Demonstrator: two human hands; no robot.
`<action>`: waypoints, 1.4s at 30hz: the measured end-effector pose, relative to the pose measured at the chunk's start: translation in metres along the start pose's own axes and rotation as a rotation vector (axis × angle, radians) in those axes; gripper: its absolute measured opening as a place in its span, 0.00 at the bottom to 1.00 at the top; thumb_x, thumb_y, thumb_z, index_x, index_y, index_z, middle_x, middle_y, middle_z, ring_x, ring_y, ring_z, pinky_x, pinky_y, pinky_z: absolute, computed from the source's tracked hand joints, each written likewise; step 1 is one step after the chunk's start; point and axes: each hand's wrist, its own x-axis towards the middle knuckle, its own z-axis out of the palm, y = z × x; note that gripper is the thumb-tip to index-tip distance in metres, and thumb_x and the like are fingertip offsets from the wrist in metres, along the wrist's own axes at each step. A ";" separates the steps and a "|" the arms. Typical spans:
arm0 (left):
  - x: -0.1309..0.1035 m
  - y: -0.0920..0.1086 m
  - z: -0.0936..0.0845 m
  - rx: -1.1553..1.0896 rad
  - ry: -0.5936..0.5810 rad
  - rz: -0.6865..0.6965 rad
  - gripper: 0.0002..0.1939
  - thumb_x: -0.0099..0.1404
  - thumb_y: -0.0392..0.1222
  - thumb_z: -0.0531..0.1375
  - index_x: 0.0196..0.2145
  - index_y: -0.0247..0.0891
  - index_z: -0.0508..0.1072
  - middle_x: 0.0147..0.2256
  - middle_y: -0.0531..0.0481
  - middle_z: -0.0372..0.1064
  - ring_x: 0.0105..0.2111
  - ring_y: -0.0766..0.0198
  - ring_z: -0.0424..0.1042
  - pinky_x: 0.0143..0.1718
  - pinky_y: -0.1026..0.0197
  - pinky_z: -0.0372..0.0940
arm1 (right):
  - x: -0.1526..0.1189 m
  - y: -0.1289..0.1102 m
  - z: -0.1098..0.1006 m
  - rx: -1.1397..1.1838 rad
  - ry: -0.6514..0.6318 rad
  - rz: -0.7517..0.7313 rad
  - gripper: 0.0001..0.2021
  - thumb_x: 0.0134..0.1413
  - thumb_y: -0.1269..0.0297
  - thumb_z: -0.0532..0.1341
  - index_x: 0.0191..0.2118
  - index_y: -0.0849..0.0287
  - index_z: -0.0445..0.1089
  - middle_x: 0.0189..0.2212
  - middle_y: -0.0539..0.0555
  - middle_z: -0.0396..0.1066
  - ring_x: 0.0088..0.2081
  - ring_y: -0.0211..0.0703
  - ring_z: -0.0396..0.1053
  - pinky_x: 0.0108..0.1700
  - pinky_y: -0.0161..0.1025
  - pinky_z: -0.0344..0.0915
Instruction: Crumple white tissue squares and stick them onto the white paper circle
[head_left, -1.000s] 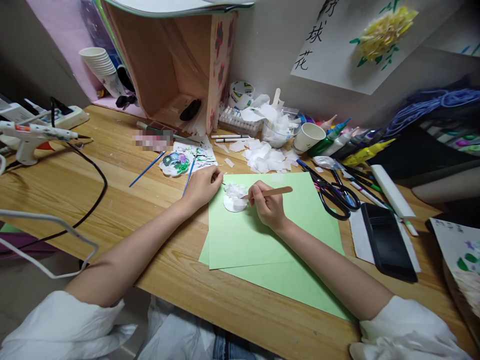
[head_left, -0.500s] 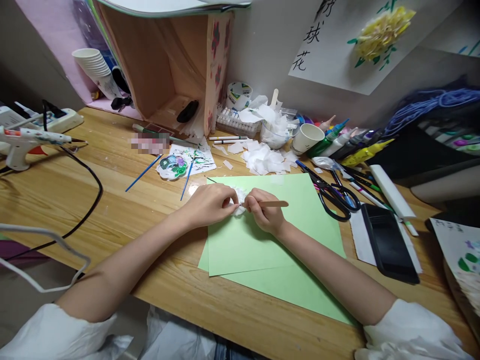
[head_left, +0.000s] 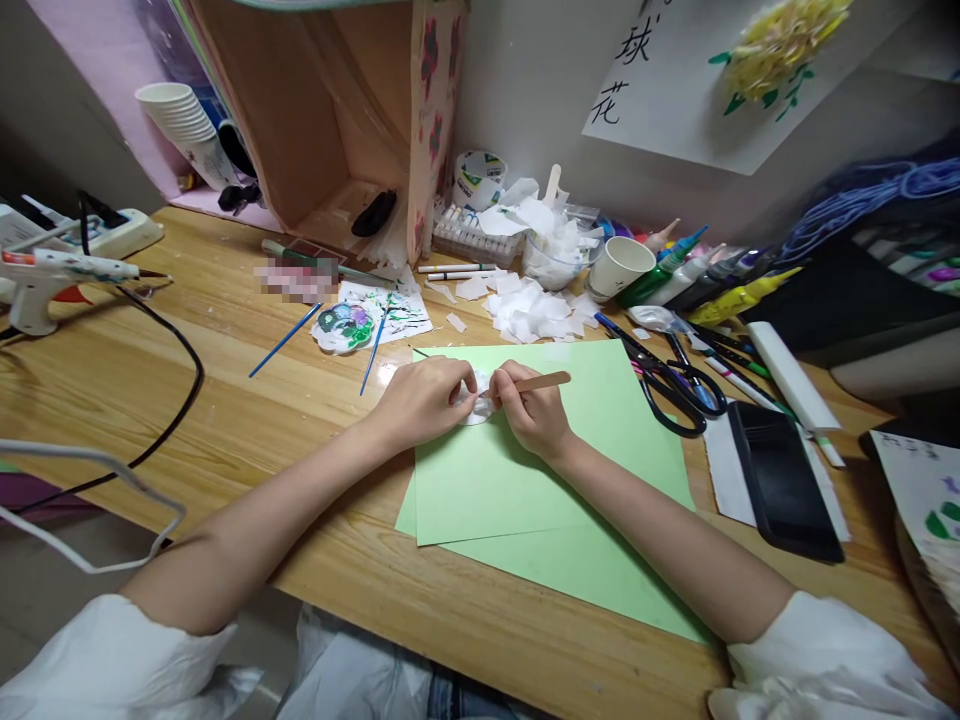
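Observation:
Green paper sheets (head_left: 510, 490) lie overlapped on the wooden table, and a small white round piece (head_left: 477, 408) rests on their upper left part. My left hand (head_left: 427, 402) is at the left edge of that piece, thumb and forefinger pinched together on it. From the right, my right hand (head_left: 532, 412) is closed around a flat wooden stick (head_left: 553, 380), whose far end sticks out to the right. The stick's other end, near the white piece, is mostly hidden by my fingers.
Behind the green paper are white paper scraps (head_left: 534, 308), a paper cup (head_left: 619, 268) and a paint palette (head_left: 343, 327). Black scissors (head_left: 667, 385) and a phone (head_left: 784, 480) lie to the right. At the far left is a glue gun (head_left: 60, 275) with its black cable.
The view has shifted slightly, with the background sitting higher. The stick in my right hand is tilted more, its free end raised. Both hands remain at the white piece.

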 end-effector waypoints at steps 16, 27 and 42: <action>-0.002 0.000 -0.004 0.058 -0.079 0.089 0.10 0.59 0.39 0.53 0.34 0.37 0.73 0.29 0.48 0.70 0.30 0.63 0.66 0.28 0.63 0.55 | 0.002 0.000 0.002 -0.024 -0.002 0.034 0.16 0.62 0.62 0.47 0.23 0.57 0.58 0.19 0.49 0.58 0.22 0.36 0.58 0.27 0.36 0.55; -0.001 -0.001 -0.004 0.060 -0.085 0.093 0.10 0.60 0.40 0.53 0.33 0.38 0.73 0.29 0.48 0.70 0.29 0.63 0.66 0.29 0.62 0.55 | -0.002 0.000 0.000 0.140 0.117 0.068 0.17 0.62 0.62 0.47 0.23 0.57 0.60 0.19 0.48 0.59 0.21 0.35 0.60 0.26 0.35 0.58; 0.005 -0.013 -0.012 0.093 0.078 -0.240 0.12 0.62 0.44 0.49 0.29 0.38 0.69 0.26 0.50 0.69 0.25 0.65 0.64 0.25 0.64 0.51 | 0.000 0.000 0.002 0.032 0.022 0.065 0.16 0.62 0.61 0.47 0.23 0.56 0.59 0.19 0.49 0.61 0.23 0.37 0.62 0.27 0.36 0.58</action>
